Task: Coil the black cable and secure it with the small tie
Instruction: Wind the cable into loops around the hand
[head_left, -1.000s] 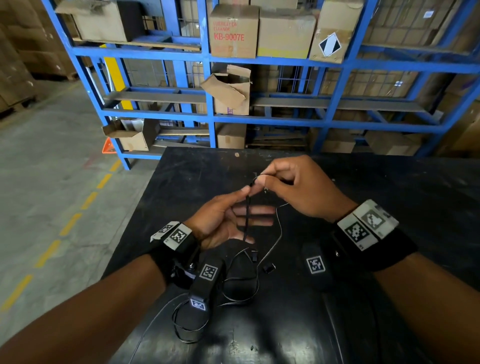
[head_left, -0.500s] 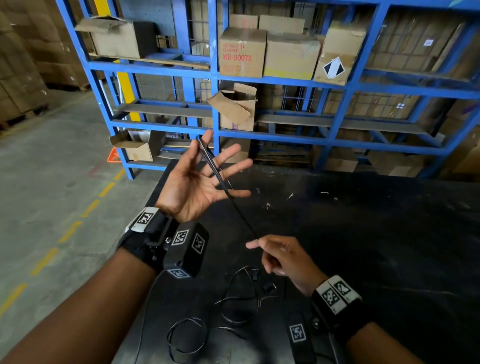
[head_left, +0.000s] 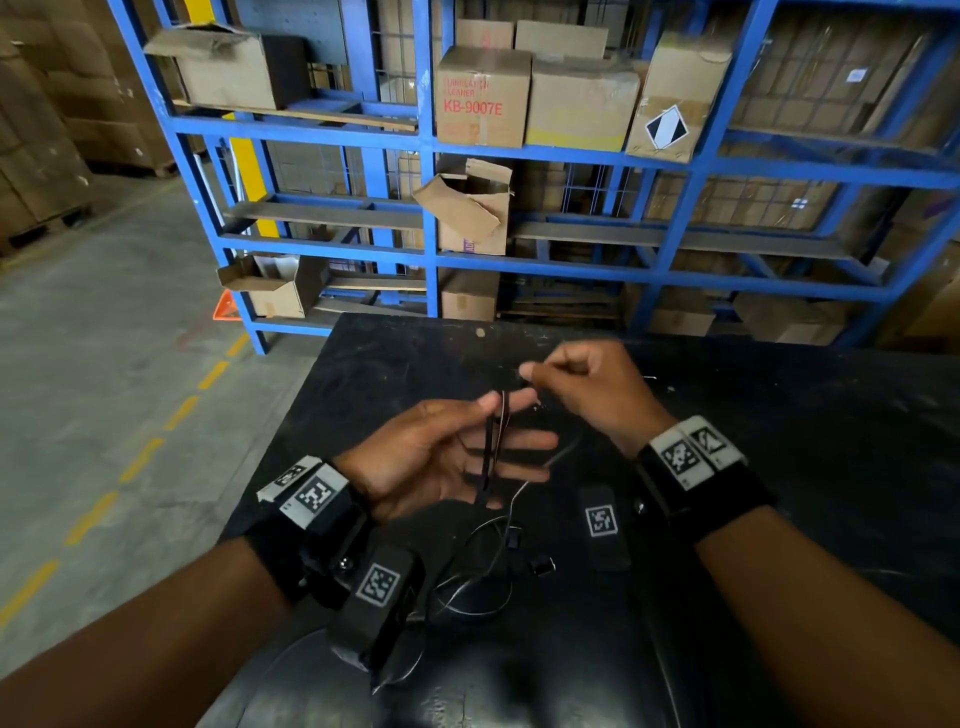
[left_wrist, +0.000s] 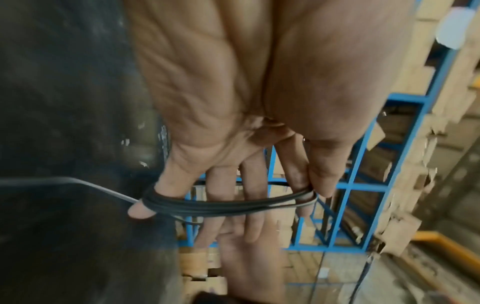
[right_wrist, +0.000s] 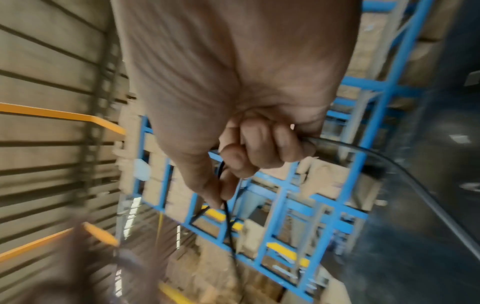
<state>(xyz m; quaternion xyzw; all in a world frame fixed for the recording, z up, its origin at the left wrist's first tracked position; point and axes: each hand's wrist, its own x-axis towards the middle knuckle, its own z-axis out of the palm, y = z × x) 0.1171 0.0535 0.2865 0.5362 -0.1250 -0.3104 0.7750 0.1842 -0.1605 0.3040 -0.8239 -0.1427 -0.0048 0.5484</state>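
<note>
A thin black cable (head_left: 488, 457) is looped over my spread left hand (head_left: 498, 415), which hovers palm-up above the black table (head_left: 779, 467). In the left wrist view the coil (left_wrist: 221, 207) runs from the little finger to the thumb, which pinches it against the index finger. My right hand (head_left: 530, 375), just right of those fingertips, pinches the cable (right_wrist: 228, 218) between thumb and index finger. More of it trails out of the fist. Slack cable (head_left: 472, 597) lies curled on the table below. A small black piece (head_left: 543, 565) lies beside it; I cannot tell whether it is the tie.
A blue steel rack (head_left: 431, 260) loaded with cardboard boxes (head_left: 483, 98) stands right behind the table. The table's left edge (head_left: 280, 441) drops to a concrete floor with a dashed yellow line (head_left: 140, 457).
Half a second ago my left hand was raised and the right hand held the cable low. The left hand has come down and the right hand has risen to its fingertips.
</note>
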